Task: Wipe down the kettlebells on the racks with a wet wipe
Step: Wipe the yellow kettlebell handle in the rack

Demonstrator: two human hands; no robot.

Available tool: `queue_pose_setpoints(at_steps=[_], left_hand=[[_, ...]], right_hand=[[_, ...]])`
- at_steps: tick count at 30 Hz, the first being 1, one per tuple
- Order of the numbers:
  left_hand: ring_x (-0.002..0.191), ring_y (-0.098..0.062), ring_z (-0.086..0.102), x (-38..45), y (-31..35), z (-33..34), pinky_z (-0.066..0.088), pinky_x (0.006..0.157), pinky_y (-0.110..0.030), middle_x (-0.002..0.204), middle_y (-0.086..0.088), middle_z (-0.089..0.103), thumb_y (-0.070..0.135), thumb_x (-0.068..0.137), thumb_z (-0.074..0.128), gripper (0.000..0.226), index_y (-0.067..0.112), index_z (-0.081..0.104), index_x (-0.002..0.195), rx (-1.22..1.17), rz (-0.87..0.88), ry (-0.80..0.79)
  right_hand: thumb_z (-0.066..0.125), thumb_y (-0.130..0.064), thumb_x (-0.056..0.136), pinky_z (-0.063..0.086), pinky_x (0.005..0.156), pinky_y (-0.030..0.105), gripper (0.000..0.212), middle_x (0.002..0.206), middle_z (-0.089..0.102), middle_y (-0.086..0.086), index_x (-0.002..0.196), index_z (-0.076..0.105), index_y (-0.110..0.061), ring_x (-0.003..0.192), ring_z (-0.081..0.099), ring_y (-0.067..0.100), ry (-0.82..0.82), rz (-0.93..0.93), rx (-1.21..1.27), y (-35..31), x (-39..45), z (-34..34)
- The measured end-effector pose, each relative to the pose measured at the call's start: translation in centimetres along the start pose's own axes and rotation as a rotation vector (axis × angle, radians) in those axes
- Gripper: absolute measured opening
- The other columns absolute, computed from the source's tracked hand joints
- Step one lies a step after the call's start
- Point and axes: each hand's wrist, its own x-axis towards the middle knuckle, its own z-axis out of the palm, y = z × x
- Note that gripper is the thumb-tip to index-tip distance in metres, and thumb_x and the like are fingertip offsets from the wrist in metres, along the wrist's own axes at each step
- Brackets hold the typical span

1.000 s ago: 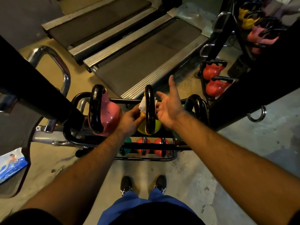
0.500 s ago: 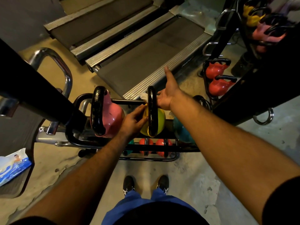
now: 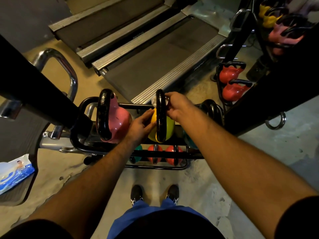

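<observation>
A yellow kettlebell (image 3: 169, 125) with a black handle stands in the middle of the top shelf of the black rack (image 3: 189, 155). A white wet wipe (image 3: 154, 100) is threaded through the top of that handle. My right hand (image 3: 179, 105) has its fingers curled round the handle top and pinches the wipe on the right side. My left hand (image 3: 140, 125) rests on the left side of the yellow body with its fingers nearly straight. A pink kettlebell (image 3: 120, 121) stands to the left. A teal one (image 3: 188, 139) on the right is mostly hidden by my right arm.
Red kettlebells (image 3: 156, 150) sit on the lower shelf. A blue wipes pack (image 3: 13, 171) lies at the left on a dark pad. Two treadmills (image 3: 155, 54) lie beyond the rack. A second rack with red kettlebells (image 3: 230, 74) stands at the right, and a thick black bar (image 3: 39, 94) crosses the left.
My right hand was open above the handle; it has come down and closed on the handle top and the wipe. My left hand let go of the wipe and dropped onto the yellow body.
</observation>
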Motion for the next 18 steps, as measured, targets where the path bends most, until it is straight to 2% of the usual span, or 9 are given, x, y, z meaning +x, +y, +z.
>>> queue_pose_setpoints(at_steps=[3,6,8,10,11,12,14,18], left_hand=[[0.140,-0.011,0.044,0.0,0.3,-0.1,0.037,0.117,-0.037,0.155,0.004,0.044,0.044,0.088,0.068,0.064,0.029,0.048,0.147,0.028,-0.018,0.005],[0.138,-0.010,0.046,0.0,0.0,-0.1,0.038,0.116,-0.035,0.153,0.004,0.047,0.048,0.085,0.068,0.067,0.029,0.050,0.146,0.039,0.002,0.008],[0.138,-0.010,0.046,-0.1,-0.1,0.0,0.038,0.116,-0.035,0.151,0.004,0.048,0.037,0.090,0.069,0.060,0.025,0.050,0.146,0.023,-0.005,0.009],[0.134,-0.010,0.050,0.0,0.1,0.3,0.040,0.115,-0.037,0.147,0.001,0.054,0.026,0.094,0.067,0.053,0.019,0.052,0.144,0.015,0.000,0.032],[0.128,-0.008,0.055,-0.2,0.4,0.5,0.042,0.113,-0.036,0.142,-0.001,0.058,0.021,0.095,0.065,0.049,0.016,0.053,0.143,0.006,-0.005,0.042],[0.120,-0.003,0.059,-0.3,0.6,0.7,0.045,0.110,-0.033,0.136,-0.002,0.062,0.016,0.096,0.063,0.046,0.013,0.054,0.142,-0.011,-0.010,0.046],[0.112,0.001,0.062,-0.4,0.8,0.8,0.048,0.106,-0.028,0.131,-0.003,0.064,0.013,0.097,0.062,0.045,0.013,0.053,0.142,-0.041,-0.020,0.044],[0.133,-0.014,0.053,-0.4,0.5,0.4,0.041,0.114,-0.048,0.142,0.004,0.058,0.037,0.089,0.070,0.053,0.035,0.055,0.140,-0.034,-0.019,0.027]], right_hand=[[0.035,0.003,0.097,0.052,0.037,0.030,0.028,0.075,0.064,0.021,0.094,0.062,0.010,0.071,0.073,0.031,0.069,-0.024,-0.014,-0.2,0.4,0.5],[0.041,0.007,0.096,0.049,0.039,0.024,0.027,0.084,0.062,0.017,0.112,0.060,-0.004,0.059,0.065,0.021,0.090,-0.138,-0.104,0.4,-0.1,0.0],[0.047,0.007,0.096,0.054,0.052,0.028,0.034,0.094,0.064,0.013,0.125,0.057,-0.010,0.068,0.062,0.019,0.078,-0.222,-0.180,1.0,0.0,-1.0],[0.054,0.004,0.096,0.062,0.076,0.038,0.046,0.116,0.066,0.014,0.138,0.053,-0.012,0.092,0.070,0.029,0.021,-0.282,-0.273,1.4,0.0,-2.1],[0.057,0.002,0.096,0.061,0.084,0.043,0.050,0.123,0.065,0.016,0.142,0.051,-0.014,0.103,0.070,0.033,-0.017,-0.301,-0.310,1.5,-0.3,-2.7],[0.058,0.001,0.096,0.061,0.086,0.044,0.052,0.126,0.065,0.017,0.145,0.049,-0.015,0.109,0.069,0.034,-0.060,-0.320,-0.339,1.7,-0.6,-3.3],[0.056,-0.001,0.098,0.061,0.081,0.038,0.054,0.122,0.068,0.018,0.149,0.044,-0.016,0.106,0.071,0.031,-0.153,-0.356,-0.380,2.2,-1.3,-4.2],[0.051,0.000,0.102,0.059,0.076,0.032,0.062,0.103,0.075,0.012,0.157,0.029,-0.018,0.094,0.074,0.020,-0.297,-0.409,-0.484,3.6,-2.7,-5.8]])
